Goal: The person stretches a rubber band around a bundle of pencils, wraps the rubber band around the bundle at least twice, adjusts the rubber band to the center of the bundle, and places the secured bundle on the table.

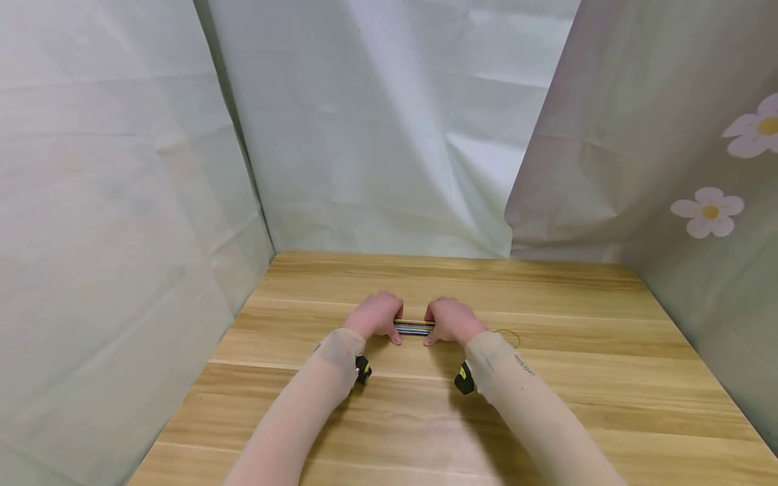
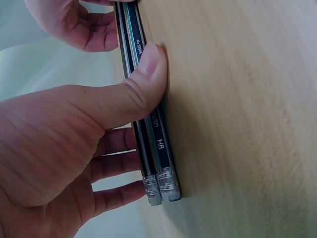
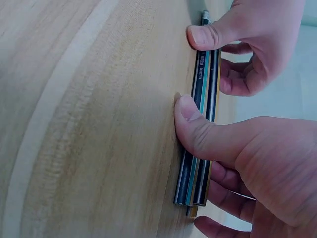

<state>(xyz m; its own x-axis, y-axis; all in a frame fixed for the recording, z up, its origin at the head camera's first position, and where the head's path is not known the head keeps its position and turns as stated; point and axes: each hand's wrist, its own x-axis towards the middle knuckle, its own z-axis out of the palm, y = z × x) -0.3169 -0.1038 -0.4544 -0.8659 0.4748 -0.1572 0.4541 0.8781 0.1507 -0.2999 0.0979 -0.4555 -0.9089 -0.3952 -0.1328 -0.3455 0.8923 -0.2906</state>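
Note:
Both hands hold one small bundle of pencils [image 1: 415, 328] low over the wooden table. My left hand [image 1: 378, 316] grips the end with the erasers [image 2: 168, 183], its thumb on the near side and its fingers behind. My right hand [image 1: 452, 320] grips the other end in the same way, the thumb [image 3: 190, 111] lying across the pencils. The dark pencils [image 2: 161, 131] carry silver and teal stripes and an HB mark. A yellowish pencil [image 3: 192, 211] sticks out a little past the others at the right end. The fingers partly hide the far side of the bundle.
A thin yellowish loop, like a rubber band [image 1: 510, 335], lies on the table [image 1: 401, 418] just right of my right hand. Pale cloth curtains [image 1: 389, 135] stand behind the table and along both sides. Dark wrist cameras [image 1: 464, 379] hang under the sleeves.

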